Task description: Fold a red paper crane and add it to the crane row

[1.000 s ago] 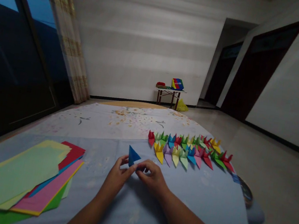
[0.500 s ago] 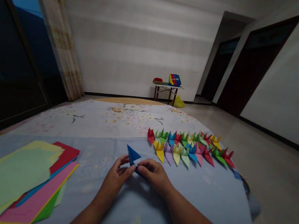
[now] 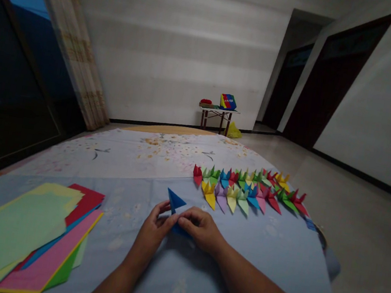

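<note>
My left hand (image 3: 152, 228) and my right hand (image 3: 201, 227) meet over a folded blue paper (image 3: 174, 200) on the pale blue cloth (image 3: 274, 256). Both pinch the paper's lower part with thumb and fingers, and its pointed tip stands up between them. Just beyond my right hand lie two rows of several finished paper cranes (image 3: 248, 188) in red, green, blue, yellow, pink and purple.
A fanned stack of coloured paper sheets (image 3: 24, 233) lies at the left on the cloth. A flowered white sheet (image 3: 150, 152) covers the far part. A small table (image 3: 218, 118) with a colourful box stands by the back wall. Dark doorways are at the right, a window and curtain at the left.
The hands stay on the blue paper and shift only a little, pressing lower on it. The view has tilted slightly, so the scene sits a bit higher.
</note>
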`<state>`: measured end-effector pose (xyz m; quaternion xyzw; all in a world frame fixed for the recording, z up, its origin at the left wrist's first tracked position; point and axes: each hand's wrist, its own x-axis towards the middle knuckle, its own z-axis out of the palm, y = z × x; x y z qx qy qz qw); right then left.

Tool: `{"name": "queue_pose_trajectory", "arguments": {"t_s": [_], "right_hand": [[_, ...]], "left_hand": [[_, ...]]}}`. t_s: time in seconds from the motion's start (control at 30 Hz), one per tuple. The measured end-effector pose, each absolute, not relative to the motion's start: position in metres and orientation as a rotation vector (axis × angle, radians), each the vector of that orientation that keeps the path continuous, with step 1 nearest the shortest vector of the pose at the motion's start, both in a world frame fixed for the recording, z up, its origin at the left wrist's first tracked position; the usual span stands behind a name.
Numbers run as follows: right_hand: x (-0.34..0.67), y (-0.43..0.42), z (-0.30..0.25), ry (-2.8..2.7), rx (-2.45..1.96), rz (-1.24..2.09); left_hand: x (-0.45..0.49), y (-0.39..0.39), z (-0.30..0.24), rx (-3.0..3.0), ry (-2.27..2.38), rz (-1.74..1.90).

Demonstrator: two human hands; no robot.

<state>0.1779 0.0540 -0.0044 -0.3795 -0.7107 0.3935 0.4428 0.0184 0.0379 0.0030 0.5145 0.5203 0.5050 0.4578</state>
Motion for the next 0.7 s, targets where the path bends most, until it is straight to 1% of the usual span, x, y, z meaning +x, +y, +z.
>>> {"name": "queue_pose_trajectory", "arguments": {"t_s": [0.13,0.37,0.47,0.7], "right_hand": [[0.1795,0.0545,-0.0026,-1.760,-0.949,0.969],[0.1821,0.0515,0.0029,-1.941,-0.892,0.611],[0.1815,0.0511,0.0017,-1.949,-0.917,0.507],[0.1788,0.0521,-0.0045,-1.910,-0.919,0.495]], "left_hand": [[0.0173,0.0376,0.0020,1.264,1.261,1.256],[0.0187,0.0357,0.0041,1.245,1.251,1.258],[0.0200,0.0357,0.0045,1.250,1.240,1.261],[0.0218,0.0371,0.0012,1.237,1.195,1.242]]}}
